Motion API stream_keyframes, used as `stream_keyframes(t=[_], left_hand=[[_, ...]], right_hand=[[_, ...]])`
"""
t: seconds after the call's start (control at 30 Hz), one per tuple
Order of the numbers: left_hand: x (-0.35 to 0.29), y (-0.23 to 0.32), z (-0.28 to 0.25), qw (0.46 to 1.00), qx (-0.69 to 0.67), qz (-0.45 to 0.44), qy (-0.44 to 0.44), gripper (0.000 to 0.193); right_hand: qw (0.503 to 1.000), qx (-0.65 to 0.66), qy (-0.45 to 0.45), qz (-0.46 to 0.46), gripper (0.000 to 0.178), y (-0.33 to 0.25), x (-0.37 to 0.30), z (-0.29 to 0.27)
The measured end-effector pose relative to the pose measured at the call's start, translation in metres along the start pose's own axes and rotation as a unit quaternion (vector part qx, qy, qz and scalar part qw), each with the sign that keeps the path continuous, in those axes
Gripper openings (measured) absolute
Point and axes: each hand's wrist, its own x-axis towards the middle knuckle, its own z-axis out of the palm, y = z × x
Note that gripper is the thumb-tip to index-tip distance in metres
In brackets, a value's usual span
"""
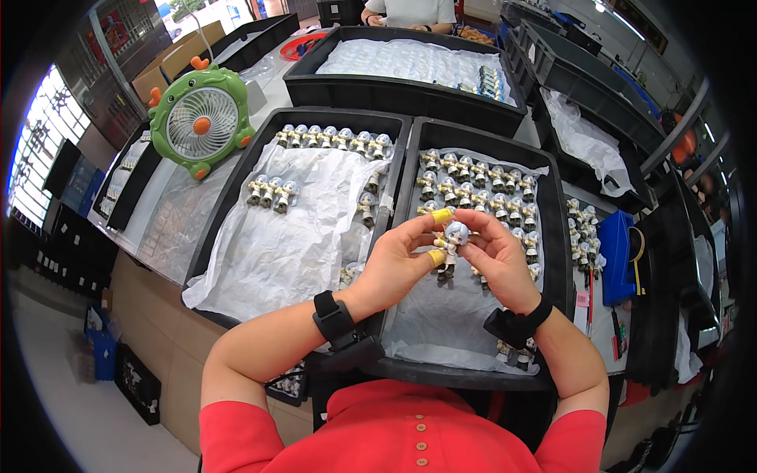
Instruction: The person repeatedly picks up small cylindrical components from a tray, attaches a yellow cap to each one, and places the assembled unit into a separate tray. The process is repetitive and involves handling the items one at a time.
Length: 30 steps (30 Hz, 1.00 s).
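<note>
Between both hands, above the right-hand black tray [560, 260], I hold a small figurine [451, 246] with pale hair and a white and gold outfit. My left hand [400, 256], with yellow wraps on thumb and index finger, grips its left side. My right hand [503, 258] pinches it from the other side with thumb and fingers. Rows of similar figurines [479, 175] stand on the paper liner in that tray. In the left-hand black tray [256, 150], more figurines [272, 193] stand on white paper, along its far and right sides and in a small group.
A green fan [199, 122] stands at the left. Beyond is a large black tray [394, 88] of wrapped pieces, with another person [410, 12] behind it. A blue bin [617, 256], pens [590, 303] and more figurines [582, 229] sit at the right.
</note>
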Motion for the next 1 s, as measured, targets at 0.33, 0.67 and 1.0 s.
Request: stream_keyframes(t=[0.33,0.67,1.0], left_hand=[[0.003,-0.01,-0.004,1.0,0.003,-0.001,0.01,0.047],[-0.002,0.001,0.003,0.998,0.041,0.042,-0.002,0.033],[-0.003,0.0,0.004,0.998,0.042,0.037,-0.005,0.031]], right_hand=[[1.0,0.0,0.011,0.026,0.037,0.003,0.001,0.0],[0.985,0.099,0.002,0.141,0.032,0.016,-0.002,-0.001],[0.985,0.088,-0.022,0.147,0.03,0.02,0.0,-0.002]])
